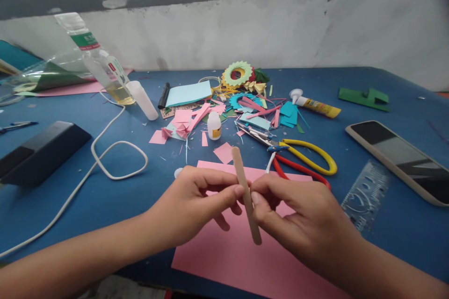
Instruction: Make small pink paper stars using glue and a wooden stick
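A flat wooden craft stick (249, 212) is held up at a tilt, its top leaning left, above a pink paper sheet (217, 259). My left hand (196, 205) pinches it from the left between thumb and fingers. From the other side, the thumb and fingers of my right hand (301, 210) are closed against the stick's right edge; the contact behind it is partly hidden. Just beyond the hands lie scissors (308, 147) with yellow and red handles. A small white glue bottle (214, 126) stands upright among pink paper scraps (184, 116).
On the right are a phone (403, 154), a clear ruler (366, 191) and a yellow glue tube (321, 106). At left, a white cable (100, 149) loops near a dark stand (52, 149) and a tilted bottle (119, 93). Paper rings (238, 67) lie near the wall.
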`<state>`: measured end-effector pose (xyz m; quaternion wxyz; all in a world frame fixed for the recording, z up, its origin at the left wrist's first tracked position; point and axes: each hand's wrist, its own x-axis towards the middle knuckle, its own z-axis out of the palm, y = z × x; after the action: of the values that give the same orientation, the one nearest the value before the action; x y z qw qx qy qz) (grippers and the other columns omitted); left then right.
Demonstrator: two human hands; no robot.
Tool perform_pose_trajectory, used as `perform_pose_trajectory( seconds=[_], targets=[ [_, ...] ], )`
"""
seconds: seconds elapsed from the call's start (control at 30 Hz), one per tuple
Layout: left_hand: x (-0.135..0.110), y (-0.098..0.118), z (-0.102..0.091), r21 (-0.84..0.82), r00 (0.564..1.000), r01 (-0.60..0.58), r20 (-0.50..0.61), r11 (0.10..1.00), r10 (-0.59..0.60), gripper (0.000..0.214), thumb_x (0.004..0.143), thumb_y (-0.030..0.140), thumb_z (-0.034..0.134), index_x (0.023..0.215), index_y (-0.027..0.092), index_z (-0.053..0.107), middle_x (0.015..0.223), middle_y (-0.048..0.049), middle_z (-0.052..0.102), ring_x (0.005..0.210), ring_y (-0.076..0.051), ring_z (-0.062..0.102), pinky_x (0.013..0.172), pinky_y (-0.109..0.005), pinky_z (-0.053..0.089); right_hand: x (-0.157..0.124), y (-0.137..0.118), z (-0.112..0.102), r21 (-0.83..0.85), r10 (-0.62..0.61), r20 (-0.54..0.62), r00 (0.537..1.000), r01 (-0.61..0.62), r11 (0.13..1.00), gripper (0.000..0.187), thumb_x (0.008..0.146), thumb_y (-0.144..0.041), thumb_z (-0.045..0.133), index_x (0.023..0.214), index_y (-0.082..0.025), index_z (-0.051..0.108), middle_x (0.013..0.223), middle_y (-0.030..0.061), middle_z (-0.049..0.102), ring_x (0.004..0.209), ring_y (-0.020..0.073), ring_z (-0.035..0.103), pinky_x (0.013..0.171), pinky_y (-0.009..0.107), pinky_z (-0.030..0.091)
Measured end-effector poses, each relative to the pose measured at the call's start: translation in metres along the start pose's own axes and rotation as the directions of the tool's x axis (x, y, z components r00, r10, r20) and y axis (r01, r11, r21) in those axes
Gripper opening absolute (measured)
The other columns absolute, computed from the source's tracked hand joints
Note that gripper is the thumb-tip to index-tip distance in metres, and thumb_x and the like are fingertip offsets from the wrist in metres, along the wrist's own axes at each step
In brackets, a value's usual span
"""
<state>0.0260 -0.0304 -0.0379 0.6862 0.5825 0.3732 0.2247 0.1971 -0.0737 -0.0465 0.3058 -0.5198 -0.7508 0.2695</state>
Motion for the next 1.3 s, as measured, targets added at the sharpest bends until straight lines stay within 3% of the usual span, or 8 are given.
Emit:
perform_pose_trajectory(
  seconds=[0.1, 0.23, 0.43, 0.67, 0.83, 1.0, 1.17, 1.3],
  targets=[
    [0.000, 0.001, -0.002, -0.049, 1.000, -0.023, -0.017, 0.999, 0.023, 0.017, 0.082, 0.021, 0.058, 0.085, 0.019, 0.074, 0.069, -0.0003, 0.062, 0.062, -0.009, 0.057, 0.047, -0.014, 0.053, 0.002, 0.000, -0.001, 0.063, 0.019, 0.042, 0.999, -0.022, 0.998, 0.025, 0.088, -0.026, 0.040, 0.072, -0.022, 0.058, 0.056, -0.0032, 0.060, 0.048, 0.0094, 0.052, 0.045, 0.022, 0.036],
    [0.001, 0.001, -0.004, -0.067, 0.998, -0.032, -0.052, 0.997, 0.029, 0.013, 0.080, 0.021, 0.061, 0.082, 0.019, 0.073, 0.069, 0.0004, 0.065, 0.064, -0.009, 0.059, 0.050, -0.014, 0.054, 0.001, 0.002, 0.002, 0.069, 0.025, 0.063, 0.998, -0.030, 0.997, 0.030, 0.087, -0.026, 0.042, 0.060, -0.020, 0.055, 0.047, -0.0041, 0.053, 0.040, 0.0076, 0.046, 0.040, 0.022, 0.030],
    [0.002, 0.001, -0.004, -0.053, 0.989, -0.011, -0.144, 0.999, 0.004, 0.015, 0.077, 0.026, 0.064, 0.069, 0.015, 0.071, 0.065, 0.0001, 0.062, 0.059, -0.009, 0.057, 0.047, -0.016, 0.053, -0.003, 0.003, 0.006, -0.119, -0.105, -0.023, 0.994, 0.102, 0.988, 0.032, 0.082, -0.016, 0.045, 0.050, -0.018, 0.043, 0.041, -0.0064, 0.035, 0.035, 0.0045, 0.032, 0.037, 0.022, 0.023],
    [0.003, 0.004, 0.001, 0.089, 0.984, -0.025, -0.174, 0.996, 0.041, 0.017, 0.074, 0.016, 0.059, 0.061, 0.012, 0.069, 0.051, 0.0016, 0.057, 0.046, -0.007, 0.053, 0.046, -0.016, 0.048, -0.003, 0.000, 0.013, -0.273, -0.229, -0.061, 0.971, 0.205, 0.940, 0.032, 0.080, -0.012, 0.045, 0.050, -0.019, 0.039, 0.039, -0.0064, 0.035, 0.033, 0.0046, 0.030, 0.036, 0.022, 0.023],
    [0.001, 0.001, 0.003, 0.217, 0.972, -0.075, -0.203, 0.973, 0.120, 0.019, 0.074, 0.013, 0.055, 0.060, 0.013, 0.069, 0.049, 0.0019, 0.058, 0.047, -0.007, 0.052, 0.046, -0.015, 0.043, -0.005, 0.000, 0.017, -0.339, -0.263, -0.084, 0.961, 0.221, 0.915, 0.031, 0.080, -0.012, 0.045, 0.050, -0.019, 0.041, 0.038, -0.0064, 0.036, 0.033, 0.0051, 0.030, 0.037, 0.024, 0.023],
    [0.001, 0.002, 0.003, 0.257, 0.960, -0.103, -0.226, 0.961, 0.163, 0.021, 0.072, 0.007, 0.053, 0.058, 0.012, 0.067, 0.049, 0.0024, 0.058, 0.049, -0.006, 0.052, 0.047, -0.014, 0.043, -0.003, -0.002, 0.015, -0.244, -0.208, -0.069, 0.976, 0.186, 0.952, 0.032, 0.080, -0.011, 0.046, 0.050, -0.019, 0.037, 0.040, -0.0071, 0.033, 0.034, 0.0042, 0.027, 0.035, 0.022, 0.022],
    [0.000, 0.004, 0.001, 0.049, 0.984, -0.085, -0.150, 0.995, 0.092, 0.018, 0.074, 0.012, 0.055, 0.064, 0.013, 0.069, 0.058, 0.0010, 0.061, 0.053, -0.009, 0.057, 0.046, -0.016, 0.051, 0.000, -0.005, 0.010, -0.051, -0.092, -0.006, 0.996, 0.091, 0.995, 0.033, 0.080, -0.013, 0.045, 0.049, -0.019, 0.036, 0.040, -0.0070, 0.034, 0.035, 0.0036, 0.031, 0.034, 0.018, 0.025],
    [0.000, 0.003, 0.000, -0.007, 0.987, -0.086, -0.135, 0.996, 0.084, 0.015, 0.076, 0.016, 0.058, 0.066, 0.014, 0.071, 0.060, 0.0008, 0.062, 0.052, -0.008, 0.057, 0.046, -0.015, 0.052, 0.000, -0.005, 0.008, -0.037, -0.076, 0.003, 0.997, 0.076, 0.996, 0.033, 0.081, -0.014, 0.044, 0.049, -0.019, 0.037, 0.040, -0.0068, 0.037, 0.035, 0.0033, 0.034, 0.035, 0.017, 0.027]
  ],
)
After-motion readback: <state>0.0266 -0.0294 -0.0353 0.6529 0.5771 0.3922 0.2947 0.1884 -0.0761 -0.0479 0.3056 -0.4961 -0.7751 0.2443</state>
